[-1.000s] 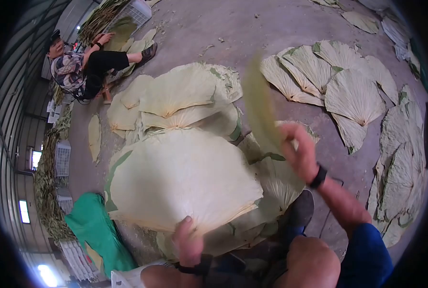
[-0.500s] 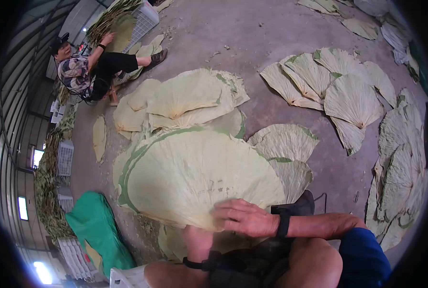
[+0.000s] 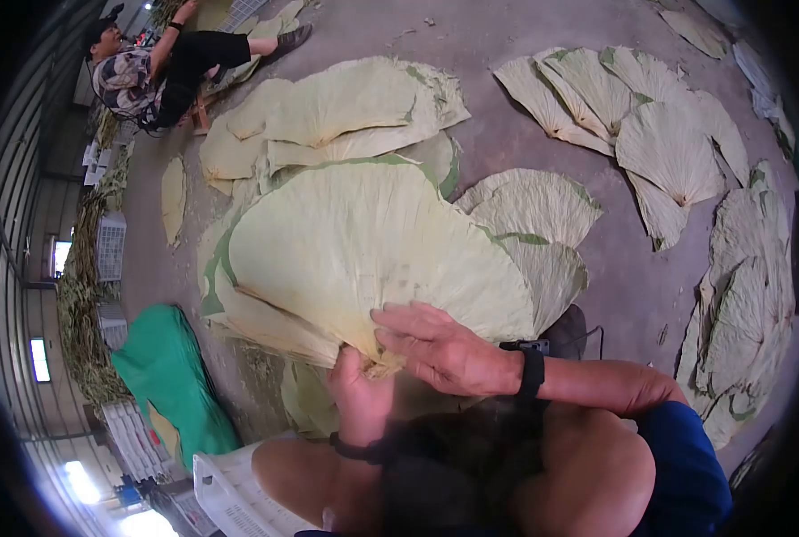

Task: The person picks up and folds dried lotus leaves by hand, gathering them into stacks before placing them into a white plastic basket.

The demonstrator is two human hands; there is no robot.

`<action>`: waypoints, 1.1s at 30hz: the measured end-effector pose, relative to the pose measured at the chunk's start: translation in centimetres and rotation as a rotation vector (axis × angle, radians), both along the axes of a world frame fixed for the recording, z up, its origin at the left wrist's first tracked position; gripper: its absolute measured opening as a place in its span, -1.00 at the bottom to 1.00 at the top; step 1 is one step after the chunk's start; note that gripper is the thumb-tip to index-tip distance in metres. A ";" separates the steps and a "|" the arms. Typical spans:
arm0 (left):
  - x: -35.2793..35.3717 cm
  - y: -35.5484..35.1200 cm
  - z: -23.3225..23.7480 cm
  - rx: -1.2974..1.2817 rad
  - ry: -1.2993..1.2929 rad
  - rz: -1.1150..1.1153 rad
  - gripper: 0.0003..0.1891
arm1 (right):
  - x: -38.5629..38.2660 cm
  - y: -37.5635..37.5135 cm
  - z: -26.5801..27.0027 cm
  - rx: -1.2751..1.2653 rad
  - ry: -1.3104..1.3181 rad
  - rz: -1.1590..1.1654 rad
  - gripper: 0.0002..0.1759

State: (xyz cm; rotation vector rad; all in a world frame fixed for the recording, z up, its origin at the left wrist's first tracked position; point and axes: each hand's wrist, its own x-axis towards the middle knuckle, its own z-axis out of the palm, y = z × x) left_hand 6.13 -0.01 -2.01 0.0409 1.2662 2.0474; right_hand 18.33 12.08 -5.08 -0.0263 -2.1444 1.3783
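Observation:
A large pale dried lotus leaf (image 3: 354,233), folded like a fan with a green rim, spreads in front of my knees. My left hand (image 3: 361,385) is closed around its gathered base, thumb on top. Across the lower right of the same leaf lies my right hand (image 3: 448,349), fingers stretched out against the surface. Between the two hands shows the crumpled yellowish stem end (image 3: 383,362). Along the left side a fold of leaf (image 3: 283,318) stands slightly apart from the top layer.
Fanned lotus leaves (image 3: 659,134) lie on the concrete floor (image 3: 471,54), with a thicker pile (image 3: 739,313) at the right. More leaves (image 3: 354,103) spread beyond mine. A co-worker (image 3: 149,76) sits at upper left. Nearby are a green cloth (image 3: 171,385) and a white crate (image 3: 238,492).
The view has tipped downward, so the floor things sit higher. My left thumb now shows over the leaf's base, which looks more bunched. A fold has opened at the leaf's left side.

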 end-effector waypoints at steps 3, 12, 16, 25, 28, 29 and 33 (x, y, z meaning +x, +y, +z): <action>-0.3 -0.5 -0.1 -0.051 -0.002 -0.058 -0.60 | -0.2 -0.1 -0.2 -0.067 0.007 0.012 -0.41; 0.8 -0.9 -0.2 -0.153 0.023 -0.014 -0.54 | -0.3 -1.8 -2.1 -0.011 -0.014 0.012 -0.46; -0.3 -1.9 -0.6 -0.344 -0.018 -0.010 -0.69 | 0.2 -1.8 -2.8 -0.036 -0.022 0.042 -0.45; -7.0 -7.4 -2.2 -0.547 1.024 0.020 -0.86 | 11.0 -0.8 -12.9 0.637 -0.670 -0.253 -0.40; -5.3 -6.2 0.9 -0.751 1.152 0.014 -0.80 | 12.8 -1.4 -16.8 0.715 -0.773 -0.225 -0.45; -5.1 -6.1 1.3 -0.802 1.290 -0.022 -0.77 | 13.0 -1.2 -17.6 0.717 -0.779 -0.237 -0.45; -6.3 -7.9 -0.5 -0.607 1.340 -0.029 -0.63 | 13.2 0.2 -18.2 0.688 -0.812 -0.272 -0.46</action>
